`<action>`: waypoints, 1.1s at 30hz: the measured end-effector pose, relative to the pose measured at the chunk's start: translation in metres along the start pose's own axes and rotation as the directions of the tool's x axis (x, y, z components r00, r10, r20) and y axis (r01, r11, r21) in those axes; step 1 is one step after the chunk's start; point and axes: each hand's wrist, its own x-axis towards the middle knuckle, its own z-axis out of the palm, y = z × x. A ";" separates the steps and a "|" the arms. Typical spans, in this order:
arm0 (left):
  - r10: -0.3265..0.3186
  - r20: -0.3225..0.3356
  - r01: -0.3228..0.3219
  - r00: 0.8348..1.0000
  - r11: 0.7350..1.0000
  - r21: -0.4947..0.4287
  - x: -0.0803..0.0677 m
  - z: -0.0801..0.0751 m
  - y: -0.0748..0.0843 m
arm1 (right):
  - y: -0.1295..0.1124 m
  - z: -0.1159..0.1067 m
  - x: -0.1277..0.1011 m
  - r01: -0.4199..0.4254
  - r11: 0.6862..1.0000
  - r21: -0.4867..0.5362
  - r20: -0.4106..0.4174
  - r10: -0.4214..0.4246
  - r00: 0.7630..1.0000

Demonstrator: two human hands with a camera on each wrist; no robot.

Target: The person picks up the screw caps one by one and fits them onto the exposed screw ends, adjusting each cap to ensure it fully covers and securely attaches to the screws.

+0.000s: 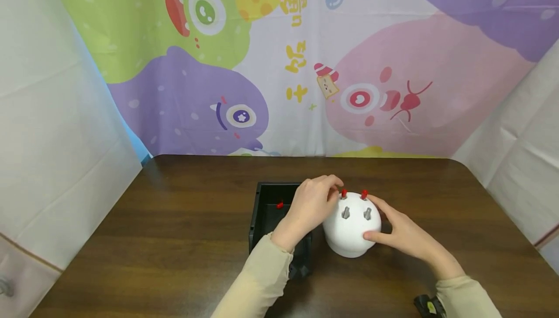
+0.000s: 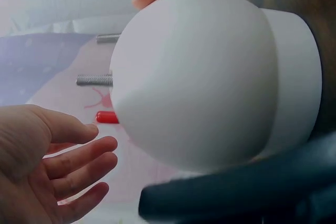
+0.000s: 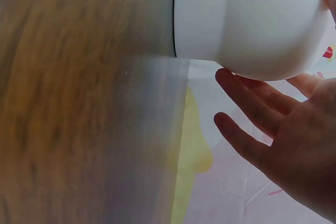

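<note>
1. We find the white dome (image 1: 349,235) on the counter (image 1: 188,211), just right of the black bin (image 1: 267,223).
2. We count four posts on its top: the far two wear red caps (image 1: 364,194); the near two are bare studs (image 1: 346,212), threaded and grey.
3. We observe the left hand (image 1: 311,201) reaching across the bin to the far left cap. Its fingers are loosely parted, thumb tip just beside the cap; contact we cannot tell.
4. We note the right hand (image 1: 402,230) holding the dome's right side, thumb pressed on the near face, fingers spread round the far side.
5. We record one loose cap (image 1: 280,205) inside the bin.
6. Behind the counter we see a curtain (image 1: 301,133) printed with cartoon figures.
</note>
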 end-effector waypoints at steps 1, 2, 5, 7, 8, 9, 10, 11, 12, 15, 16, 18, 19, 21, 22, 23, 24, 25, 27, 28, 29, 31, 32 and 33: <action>-0.004 -0.002 0.004 1.000 1.000 0.000 -0.001 -0.001 -0.001 | 0.000 0.000 0.000 0.002 1.000 0.000 -0.002 -0.002 1.000; -0.010 -0.004 0.010 1.000 1.000 -0.002 -0.001 -0.002 -0.003 | 0.000 0.000 0.000 0.004 1.000 0.000 -0.004 -0.004 1.000; -0.028 -0.003 0.028 1.000 1.000 0.002 -0.004 -0.004 -0.007 | 0.000 0.000 -0.001 0.009 1.000 -0.002 -0.008 -0.009 1.000; -0.037 0.000 0.037 0.999 0.999 0.007 -0.005 -0.005 -0.011 | 0.000 0.000 -0.001 0.010 1.000 0.000 -0.011 -0.010 1.000; -0.039 0.000 0.039 0.999 0.999 0.007 -0.006 -0.006 -0.012 | 0.000 0.000 -0.001 0.010 1.000 -0.001 -0.012 -0.010 1.000; -0.042 -0.001 0.042 0.999 0.999 0.007 -0.006 -0.006 -0.014 | 0.000 0.000 -0.001 0.011 1.000 -0.002 -0.013 -0.011 1.000; -0.046 -0.001 0.046 0.999 0.999 0.005 -0.007 -0.006 -0.015 | 0.000 0.000 -0.001 0.012 1.000 -0.004 -0.015 -0.012 1.000; -0.051 -0.003 0.051 0.999 0.999 -0.001 -0.008 -0.007 -0.017 | 0.000 0.000 -0.001 0.012 1.000 -0.006 -0.016 -0.012 1.000; -0.059 -0.004 0.059 0.998 0.998 -0.007 -0.009 -0.007 -0.018 | 0.000 0.000 -0.001 0.012 1.000 -0.009 -0.017 -0.012 1.000; -0.085 -0.004 0.084 0.996 0.996 -0.026 -0.011 -0.008 -0.022 | 0.000 0.000 -0.001 0.013 1.000 -0.017 -0.019 -0.014 1.000; -0.092 -0.005 0.092 0.996 0.995 -0.033 -0.011 -0.008 -0.024 | -0.001 0.000 -0.001 0.015 1.000 -0.018 -0.019 -0.015 1.000; -0.112 -0.009 0.111 0.994 0.993 -0.040 -0.012 -0.009 -0.026 | -0.001 0.000 0.000 0.017 1.000 -0.018 -0.019 -0.018 1.000; -0.122 -0.013 0.121 0.992 0.992 -0.043 -0.012 -0.009 -0.028 | -0.001 -0.001 0.000 0.018 1.000 -0.017 -0.019 -0.018 1.000; -0.144 -0.020 0.143 0.989 0.989 -0.042 -0.013 -0.009 -0.031 | -0.002 -0.001 -0.001 0.018 1.000 -0.012 -0.019 -0.018 1.000; -0.157 -0.022 0.156 0.987 0.987 -0.042 -0.014 -0.009 -0.032 | -0.002 0.000 -0.001 0.017 1.000 -0.011 -0.019 -0.017 1.000; -0.169 -0.024 0.168 0.985 0.985 -0.039 -0.014 -0.009 -0.034 | -0.002 0.000 -0.001 0.018 1.000 -0.010 -0.017 -0.019 1.000; -0.182 -0.024 0.181 0.983 0.983 -0.036 -0.015 -0.009 -0.035 | -0.003 0.000 -0.001 0.020 1.000 -0.010 -0.015 -0.020 1.000; -0.192 -0.024 0.191 0.981 0.981 -0.032 -0.016 -0.009 -0.037 | -0.003 0.000 -0.002 0.021 1.000 -0.010 -0.013 -0.021 1.000; -0.214 -0.020 0.213 0.977 0.977 -0.023 -0.017 -0.008 -0.040 | -0.004 0.000 -0.002 0.026 1.000 -0.012 -0.010 -0.026 1.000; -0.221 -0.019 0.221 0.975 0.975 -0.018 -0.018 -0.008 -0.041 | -0.004 0.000 -0.002 0.025 1.000 -0.014 -0.009 -0.025 1.000; -0.229 -0.018 0.229 0.973 0.973 -0.012 -0.018 -0.007 -0.043 | -0.004 0.000 -0.002 0.025 1.000 -0.015 -0.010 -0.025 1.000; -0.243 -0.010 0.243 0.970 0.970 -0.005 -0.019 -0.007 -0.045 | -0.004 0.000 -0.002 0.021 1.000 -0.016 -0.012 -0.021 1.000; -0.249 -0.006 0.249 0.968 0.968 0.000 -0.020 -0.006 -0.047 | -0.003 0.000 -0.002 0.018 1.000 -0.014 -0.014 -0.019 1.000; -0.258 0.000 0.258 0.966 0.966 0.002 -0.020 -0.006 -0.048 | -0.003 0.000 -0.002 0.016 1.000 -0.013 -0.015 -0.016 1.000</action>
